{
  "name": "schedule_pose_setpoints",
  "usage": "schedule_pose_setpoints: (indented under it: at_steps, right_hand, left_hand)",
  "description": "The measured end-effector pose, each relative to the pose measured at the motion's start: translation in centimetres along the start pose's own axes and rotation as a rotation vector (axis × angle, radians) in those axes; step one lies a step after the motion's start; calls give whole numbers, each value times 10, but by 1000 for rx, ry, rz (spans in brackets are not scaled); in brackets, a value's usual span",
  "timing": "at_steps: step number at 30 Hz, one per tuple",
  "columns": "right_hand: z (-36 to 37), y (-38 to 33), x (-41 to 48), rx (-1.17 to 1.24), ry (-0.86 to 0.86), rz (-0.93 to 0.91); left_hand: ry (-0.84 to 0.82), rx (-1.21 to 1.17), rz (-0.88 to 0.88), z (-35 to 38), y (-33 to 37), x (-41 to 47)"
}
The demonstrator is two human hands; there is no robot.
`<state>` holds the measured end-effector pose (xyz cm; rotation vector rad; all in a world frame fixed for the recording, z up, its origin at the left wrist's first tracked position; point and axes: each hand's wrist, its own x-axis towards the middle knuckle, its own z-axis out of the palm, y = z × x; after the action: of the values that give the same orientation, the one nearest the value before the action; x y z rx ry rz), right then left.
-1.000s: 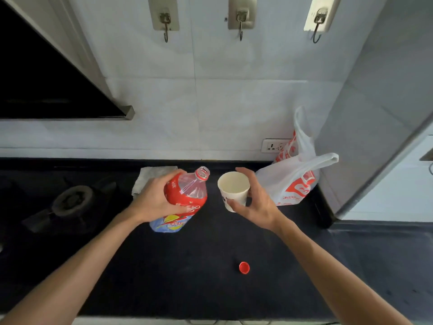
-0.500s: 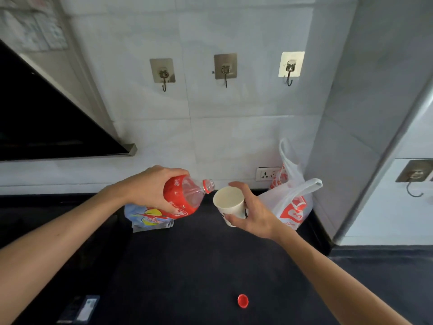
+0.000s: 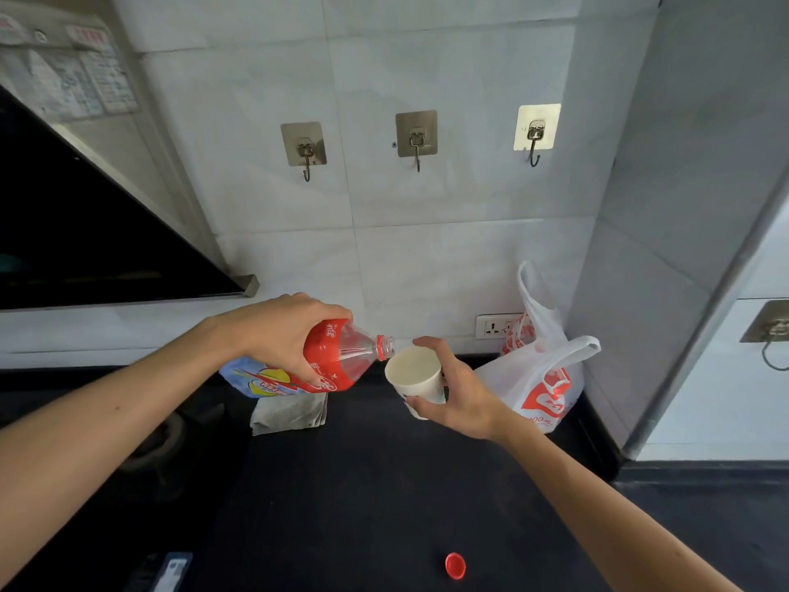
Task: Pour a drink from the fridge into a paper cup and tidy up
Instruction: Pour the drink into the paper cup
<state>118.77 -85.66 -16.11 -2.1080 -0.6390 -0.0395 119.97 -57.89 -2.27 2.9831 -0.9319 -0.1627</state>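
Your left hand, grasping the plastic drink bottle, has tipped it nearly level, neck at the rim of the paper cup gripped mid-air in your right hand: pouring begins, red cap left on the counter.

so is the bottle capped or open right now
Open: the bottle neck is bare at the paper cup rim; the red cap lies on the counter.

Bottle left of cup (mouth at rim)
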Motion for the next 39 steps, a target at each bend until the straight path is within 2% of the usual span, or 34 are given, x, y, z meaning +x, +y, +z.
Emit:
schedule_pose_setpoints:
  at_steps: [14,31,35,39]
  right_hand:
    - [5,4,5,-7,-20,2]
    - [13,8,-1,19,-45,6]
    - [7,5,-1,125,7,55]
    - [-8,-4,7,262,101,71]
  left_hand:
    - [-85,129,-48,-5,-12,5]
    - [-71,102,-24,-2,-14,5]
    - [-28,-4,-32,9,-18,0]
    - [157,-263,-102,32,-16,-11]
